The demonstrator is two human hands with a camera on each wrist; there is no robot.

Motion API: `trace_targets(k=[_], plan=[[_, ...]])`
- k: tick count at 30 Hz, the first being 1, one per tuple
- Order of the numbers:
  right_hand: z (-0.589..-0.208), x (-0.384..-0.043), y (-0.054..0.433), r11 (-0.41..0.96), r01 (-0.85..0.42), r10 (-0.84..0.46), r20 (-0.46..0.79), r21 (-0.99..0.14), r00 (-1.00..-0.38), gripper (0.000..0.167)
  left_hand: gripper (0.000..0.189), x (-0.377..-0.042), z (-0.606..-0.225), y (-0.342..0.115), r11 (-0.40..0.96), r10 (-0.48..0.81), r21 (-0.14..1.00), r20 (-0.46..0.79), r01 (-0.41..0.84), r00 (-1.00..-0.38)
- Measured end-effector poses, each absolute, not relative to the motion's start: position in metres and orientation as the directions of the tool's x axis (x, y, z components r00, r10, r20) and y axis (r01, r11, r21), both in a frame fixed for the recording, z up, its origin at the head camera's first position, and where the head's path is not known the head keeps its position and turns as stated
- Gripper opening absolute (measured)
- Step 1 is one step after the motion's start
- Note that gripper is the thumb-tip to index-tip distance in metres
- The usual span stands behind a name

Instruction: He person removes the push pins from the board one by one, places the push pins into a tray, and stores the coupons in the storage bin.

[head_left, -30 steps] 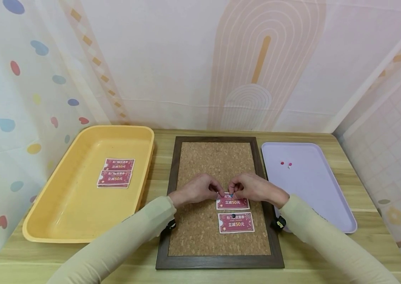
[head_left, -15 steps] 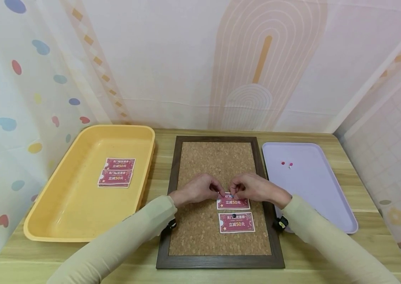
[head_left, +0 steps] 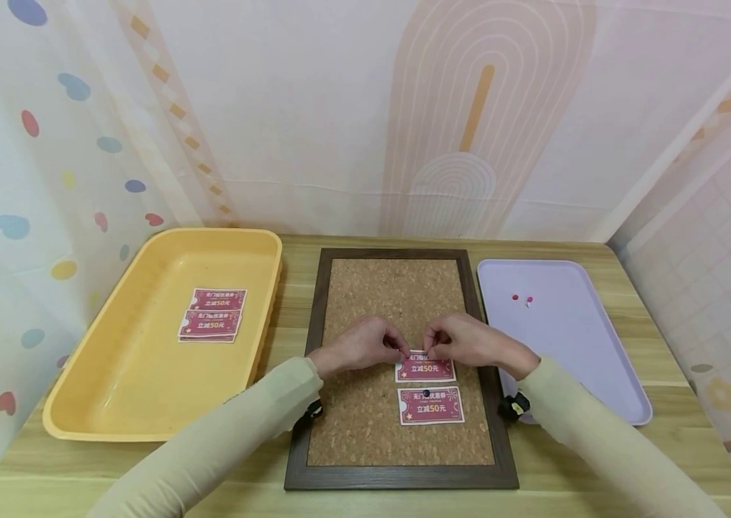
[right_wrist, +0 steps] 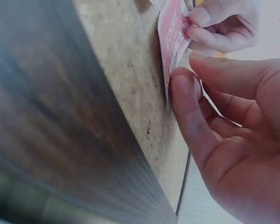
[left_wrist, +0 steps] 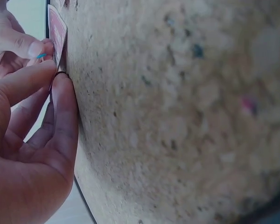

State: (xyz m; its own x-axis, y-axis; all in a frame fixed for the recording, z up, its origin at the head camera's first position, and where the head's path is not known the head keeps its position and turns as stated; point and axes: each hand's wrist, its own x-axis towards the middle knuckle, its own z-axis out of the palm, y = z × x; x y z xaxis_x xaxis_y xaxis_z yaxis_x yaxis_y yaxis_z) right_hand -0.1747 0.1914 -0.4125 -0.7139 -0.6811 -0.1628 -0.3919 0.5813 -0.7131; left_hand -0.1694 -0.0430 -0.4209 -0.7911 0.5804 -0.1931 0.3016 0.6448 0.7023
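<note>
On the framed cork board (head_left: 398, 288) lie two red paper coupons. My left hand (head_left: 365, 345) pinches the upper coupon (head_left: 426, 370) near its top left corner, lifting that edge a little off the cork. Close by on the right, my right hand (head_left: 472, 341) pinches a small blue pushpin (left_wrist: 41, 55) at the coupon's top edge; fingers hide it in the head view. Whether the pin's tip is in the paper cannot be seen. The lower coupon (head_left: 430, 411) lies flat, a black pushpin (head_left: 427, 393) at its top middle.
To the left stands a yellow tray (head_left: 106, 388) holding several more coupons (head_left: 211, 324). A lilac tray (head_left: 573, 338) on the right has a red pushpin (head_left: 515, 297) and a pink pushpin (head_left: 529, 300) in it. Patterned cloth hangs behind the wooden table (head_left: 301, 288).
My right hand has shifted slightly to the right, and the blue pushpin has gone out of sight behind its fingers in the head view. My left hand stays on the coupon.
</note>
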Motion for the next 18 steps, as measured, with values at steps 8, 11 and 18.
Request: trace_targets(k=[8, 11, 18], plan=[[-0.405, -0.171, 0.199, 0.592, -0.400, -0.628, -0.089, -0.700, -0.773, 0.009, 0.004, -0.167, -0.418, -0.041, 0.650, 0.575, 0.680, -0.147, 0.340, -0.805], [-0.401, -0.168, 0.201, 0.586, -0.407, -0.613, -0.055, -0.701, -0.788, 0.007, 0.007, -0.166, -0.419, -0.041, 0.644, 0.559, 0.692, -0.135, 0.326, -0.818], [-0.397, -0.162, 0.208, 0.565, -0.424, -0.587, 0.016, -0.708, -0.809, 0.011, 0.008, -0.163, -0.414, -0.042, 0.635, 0.512, 0.725, -0.133, 0.269, -0.849]])
